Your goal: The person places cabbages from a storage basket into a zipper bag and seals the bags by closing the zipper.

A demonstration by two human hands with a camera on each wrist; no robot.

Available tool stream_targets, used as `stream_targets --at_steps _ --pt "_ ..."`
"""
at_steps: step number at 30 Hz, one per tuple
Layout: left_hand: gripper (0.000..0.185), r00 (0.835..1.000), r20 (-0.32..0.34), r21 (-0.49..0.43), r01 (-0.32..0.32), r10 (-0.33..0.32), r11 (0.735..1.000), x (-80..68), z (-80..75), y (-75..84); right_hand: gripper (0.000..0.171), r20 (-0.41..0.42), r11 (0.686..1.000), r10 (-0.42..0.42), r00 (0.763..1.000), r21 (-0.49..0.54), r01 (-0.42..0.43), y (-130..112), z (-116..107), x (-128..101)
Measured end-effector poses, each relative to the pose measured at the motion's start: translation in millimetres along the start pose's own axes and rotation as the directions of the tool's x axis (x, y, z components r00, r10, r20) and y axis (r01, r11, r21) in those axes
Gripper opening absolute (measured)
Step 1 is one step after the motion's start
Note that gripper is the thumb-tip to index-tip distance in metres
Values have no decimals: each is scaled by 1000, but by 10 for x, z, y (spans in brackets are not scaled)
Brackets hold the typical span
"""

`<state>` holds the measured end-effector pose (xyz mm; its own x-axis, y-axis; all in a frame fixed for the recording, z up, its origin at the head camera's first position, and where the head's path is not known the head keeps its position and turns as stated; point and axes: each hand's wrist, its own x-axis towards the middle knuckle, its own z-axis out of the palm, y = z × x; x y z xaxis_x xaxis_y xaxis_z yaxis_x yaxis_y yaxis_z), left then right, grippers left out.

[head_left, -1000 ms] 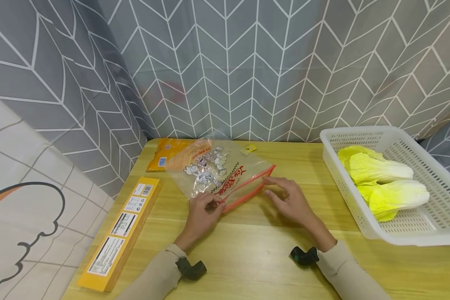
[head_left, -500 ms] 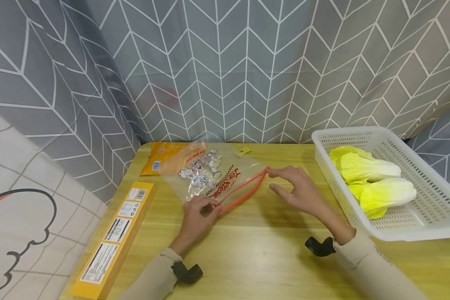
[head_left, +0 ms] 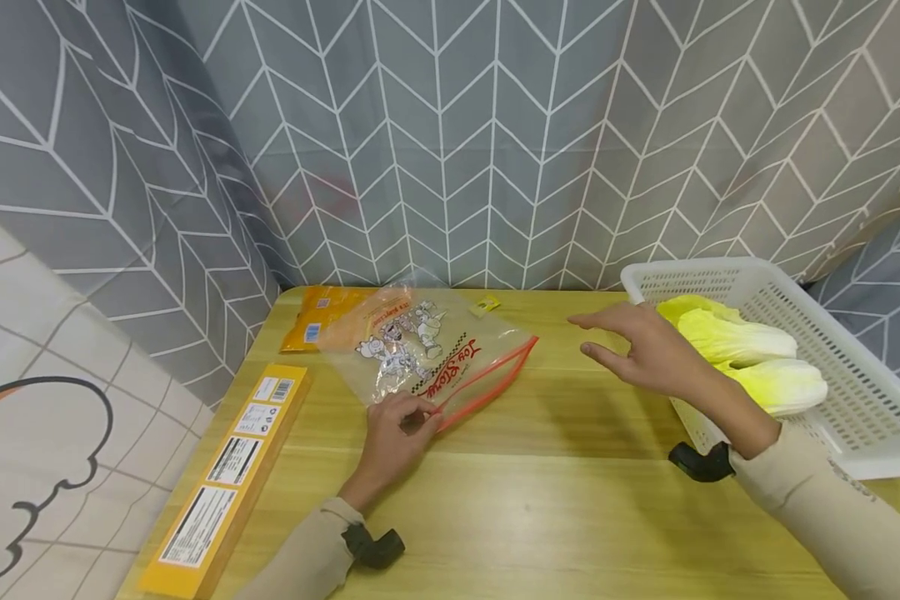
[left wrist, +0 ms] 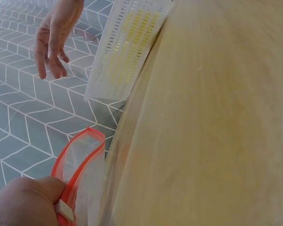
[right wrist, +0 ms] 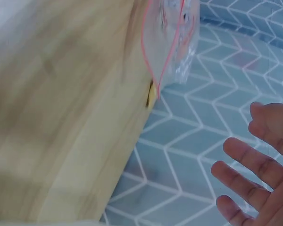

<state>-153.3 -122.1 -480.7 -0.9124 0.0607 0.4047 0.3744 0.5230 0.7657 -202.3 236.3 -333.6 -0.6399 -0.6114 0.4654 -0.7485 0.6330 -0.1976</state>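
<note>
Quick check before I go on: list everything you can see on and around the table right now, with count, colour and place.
zip bag: 1, clear with orange-red zip edge and printed cartoon, far left-centre of table, mouth open
orange packet: 1, orange, far left corner, partly under the zip bag
long box: 1, yellow with white labels, along the left table edge
small yellow piece: 1, yellow, far edge beyond the bag
basket: 1, white perforated, right side of table
cabbages: 2, yellow-white, inside the basket
table: 1, light wood
curtain: grey with white lines, behind the table
left hand: pinches the bag's near zip corner
right hand: fingers spread, in the air between bag and basket, holding nothing
</note>
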Motion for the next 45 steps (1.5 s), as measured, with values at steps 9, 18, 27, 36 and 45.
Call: stream_targets --at_steps 9,18,27,36,45 --pt "9 1000 -8 0 -22 22 1000 -3 21 -18 35 45 992 129 991 8 -130 279 -315 -156" --pt "9 1000 -9 -6 -14 14 1000 -12 10 -1 36 95 946 319 943 -82 -312 651 -558 -480" --pt "10 1000 -12 -16 -11 11 1000 -21 -1 16 42 181 906 424 887 -72 -418 1000 -705 -780" --pt "10 1000 -10 -13 -8 7 1000 -16 2 6 49 345 822 544 765 -38 -568 1299 -844 -1109" --pt "11 1000 -11 -14 -15 14 1000 -14 4 10 52 376 760 621 688 -72 -646 1422 -951 -1385"
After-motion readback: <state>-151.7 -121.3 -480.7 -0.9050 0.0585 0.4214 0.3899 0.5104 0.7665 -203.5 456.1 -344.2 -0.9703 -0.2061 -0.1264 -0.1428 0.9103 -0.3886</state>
